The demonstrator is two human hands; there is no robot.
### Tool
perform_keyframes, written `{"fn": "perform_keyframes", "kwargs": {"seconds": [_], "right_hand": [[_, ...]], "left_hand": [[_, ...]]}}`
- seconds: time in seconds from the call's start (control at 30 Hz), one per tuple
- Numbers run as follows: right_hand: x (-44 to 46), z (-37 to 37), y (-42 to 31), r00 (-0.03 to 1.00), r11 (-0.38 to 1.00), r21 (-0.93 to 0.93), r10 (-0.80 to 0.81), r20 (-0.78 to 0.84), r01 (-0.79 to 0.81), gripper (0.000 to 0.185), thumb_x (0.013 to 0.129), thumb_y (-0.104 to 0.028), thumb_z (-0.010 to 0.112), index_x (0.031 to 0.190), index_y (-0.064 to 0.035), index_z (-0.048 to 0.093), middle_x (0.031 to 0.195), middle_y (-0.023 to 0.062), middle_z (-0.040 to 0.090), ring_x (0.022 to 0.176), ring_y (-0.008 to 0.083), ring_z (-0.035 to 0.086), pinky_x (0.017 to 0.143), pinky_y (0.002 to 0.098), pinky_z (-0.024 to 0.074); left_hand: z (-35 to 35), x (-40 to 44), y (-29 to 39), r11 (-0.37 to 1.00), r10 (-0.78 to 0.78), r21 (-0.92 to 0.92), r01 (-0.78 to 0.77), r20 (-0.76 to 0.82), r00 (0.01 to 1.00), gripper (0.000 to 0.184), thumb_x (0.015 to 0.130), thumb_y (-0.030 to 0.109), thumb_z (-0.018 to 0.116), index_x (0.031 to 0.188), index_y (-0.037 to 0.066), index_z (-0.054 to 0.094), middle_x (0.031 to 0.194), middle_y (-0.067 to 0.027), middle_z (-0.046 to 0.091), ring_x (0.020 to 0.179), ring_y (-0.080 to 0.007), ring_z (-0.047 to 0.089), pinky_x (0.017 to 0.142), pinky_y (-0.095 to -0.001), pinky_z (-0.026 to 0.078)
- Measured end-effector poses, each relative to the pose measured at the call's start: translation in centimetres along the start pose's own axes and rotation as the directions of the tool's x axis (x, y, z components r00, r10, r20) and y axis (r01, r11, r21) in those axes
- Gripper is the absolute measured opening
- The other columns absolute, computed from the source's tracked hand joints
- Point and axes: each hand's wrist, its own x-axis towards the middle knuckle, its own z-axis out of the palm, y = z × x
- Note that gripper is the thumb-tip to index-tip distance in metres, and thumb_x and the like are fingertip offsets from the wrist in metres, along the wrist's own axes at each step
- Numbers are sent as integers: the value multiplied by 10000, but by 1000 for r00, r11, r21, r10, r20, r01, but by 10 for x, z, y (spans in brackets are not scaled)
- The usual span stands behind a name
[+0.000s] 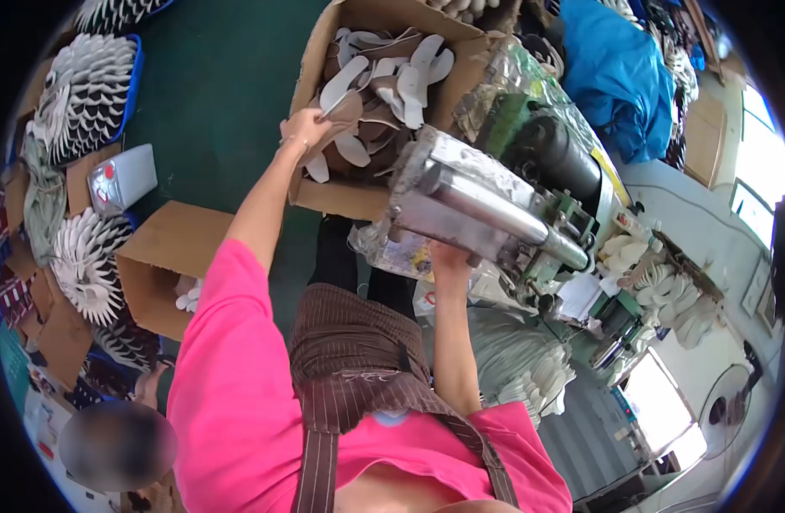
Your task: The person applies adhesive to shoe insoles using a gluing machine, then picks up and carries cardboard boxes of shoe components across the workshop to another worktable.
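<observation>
My left hand (305, 130) is closed on a tan insole (345, 109) at the left side of an open cardboard box (337, 198). Inside the box lies a loose heap of white and brown insoles (410, 96). My right hand (449, 258) is at the lower edge of a machine with a shiny metal roller (486, 205). The machine's plate covers most of its fingers, so whether they hold anything does not show.
A second cardboard box (183, 231) stands on the green floor (213, 85) to the left. Blue crates (134, 81) with stacked white pieces line the far left. Another person (149, 385) is at lower left. A blue plastic sheet (619, 81) lies at upper right, and a fan (724, 406) stands at right.
</observation>
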Motion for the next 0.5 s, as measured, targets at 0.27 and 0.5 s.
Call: {"fn": "perform_keyframes", "kwargs": {"seconds": [0.27, 0.5], "right_hand": [[-5, -11, 10, 908, -236, -888, -53, 416, 394, 425, 919, -301, 442, 1274, -69, 471, 1301, 83, 510, 1243, 227, 436, 1052, 379, 316], [-29, -18, 59, 977, 953, -246, 200, 70, -177, 469, 840, -156, 604, 1269, -12, 483, 1126, 184, 590, 986, 286, 609, 857, 397, 487]], "left_hand": [[71, -39, -55, 959, 50, -278, -49, -5, 999, 722, 818, 269, 631, 1417, 81, 275, 1346, -298, 382, 1182, -408, 460, 984, -390, 391], [93, -173, -149, 987, -68, -156, -26, -564, 823, 447, 700, 65, 587, 1141, 10, 537, 1137, -225, 536, 1078, -395, 490, 969, -428, 392]]}}
